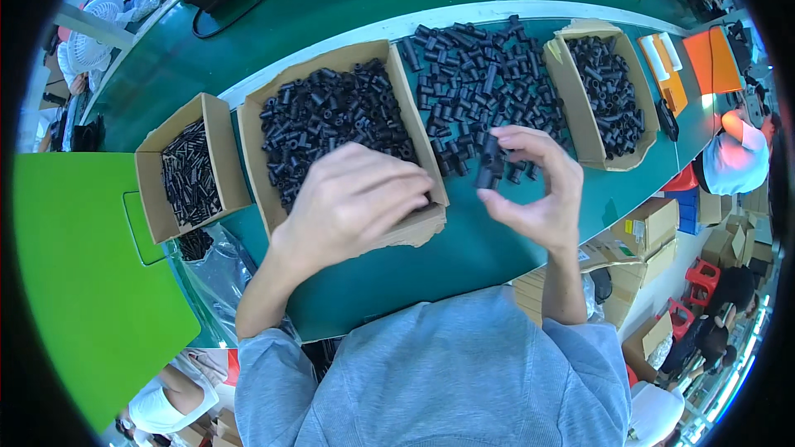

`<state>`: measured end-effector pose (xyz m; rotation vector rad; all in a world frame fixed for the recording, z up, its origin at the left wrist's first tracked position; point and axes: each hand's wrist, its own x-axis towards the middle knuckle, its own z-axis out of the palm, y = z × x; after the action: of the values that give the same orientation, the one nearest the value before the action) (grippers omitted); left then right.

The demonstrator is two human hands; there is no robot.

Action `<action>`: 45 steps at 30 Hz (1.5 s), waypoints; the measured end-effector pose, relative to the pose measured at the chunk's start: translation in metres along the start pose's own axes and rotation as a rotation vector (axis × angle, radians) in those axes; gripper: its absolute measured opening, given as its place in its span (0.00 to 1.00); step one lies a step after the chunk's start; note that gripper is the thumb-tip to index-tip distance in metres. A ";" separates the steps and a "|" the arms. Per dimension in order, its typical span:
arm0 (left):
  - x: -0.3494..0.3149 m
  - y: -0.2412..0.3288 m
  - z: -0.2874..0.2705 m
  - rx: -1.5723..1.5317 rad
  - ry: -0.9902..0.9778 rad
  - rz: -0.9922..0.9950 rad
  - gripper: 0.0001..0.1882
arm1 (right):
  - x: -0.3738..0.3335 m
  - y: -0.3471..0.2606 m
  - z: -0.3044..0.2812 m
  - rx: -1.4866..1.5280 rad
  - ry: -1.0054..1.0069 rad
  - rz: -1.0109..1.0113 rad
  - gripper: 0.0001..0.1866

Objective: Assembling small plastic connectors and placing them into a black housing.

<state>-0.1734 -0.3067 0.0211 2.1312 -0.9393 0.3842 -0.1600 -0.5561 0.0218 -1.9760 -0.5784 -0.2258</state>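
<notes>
My right hand [542, 190] pinches a short black tubular fitting [489, 163] between thumb and fingers, above the green table. My left hand [356, 203] is over the near right corner of a large cardboard box [420, 145] full of small black tubular parts [331, 108]. Its fingers are curled closed, and whatever they hold is hidden. Beyond my right hand, many loose black fittings [489, 74] lie spread on the table. A smaller cardboard box [571, 108] with more black tubular pieces [609, 95] stands to their right.
At the left, a cardboard box [234, 161] holds thin black parts [189, 174]. A clear plastic bag [219, 273] lies near it, beside a bright green board [83, 273]. Orange trays [712, 62] and a black-handled tool [667, 120] are at the right. Other people sit farther off.
</notes>
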 end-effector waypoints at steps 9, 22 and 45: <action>-0.007 -0.018 -0.013 0.417 -0.328 -0.369 0.09 | -0.026 0.033 -0.001 -0.388 -0.361 0.113 0.27; -0.005 -0.019 -0.019 0.369 -0.392 -0.461 0.15 | -0.014 0.072 -0.115 -0.799 0.310 0.312 0.12; -0.006 -0.002 -0.024 -0.432 0.255 -0.343 0.15 | 0.015 -0.034 0.019 0.076 0.065 -0.207 0.17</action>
<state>-0.1753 -0.2844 0.0327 1.7505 -0.4480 0.2440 -0.1653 -0.5223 0.0458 -1.8285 -0.7392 -0.3888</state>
